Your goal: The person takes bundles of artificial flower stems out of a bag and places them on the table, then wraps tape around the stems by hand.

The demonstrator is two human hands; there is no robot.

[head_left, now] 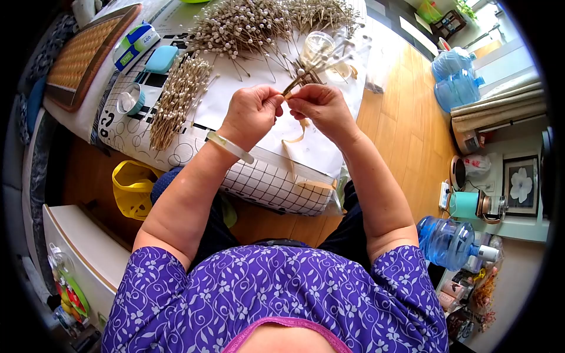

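Observation:
My left hand [250, 115], with a pale bangle [231, 147] on its wrist, is closed on the lower stems of a small bunch of dried stems [306, 76]. White bud-like tips fan out from the bunch toward the far right. My right hand [325, 109] pinches the same bunch, its fingertips touching those of the left. A narrow tan strip of tape [303, 130] hangs below the right fingers toward the table edge. Exactly where the strip meets the stems is hidden by the fingers.
Large heaps of white-tipped stems [241, 26] lie at the table's back; another pile [179, 97] is at left. Around them are a clear cup [318, 45], blue case [161, 59], small tub [130, 99] and tissue pack [136, 47]. A yellow basket [130, 188] stands below.

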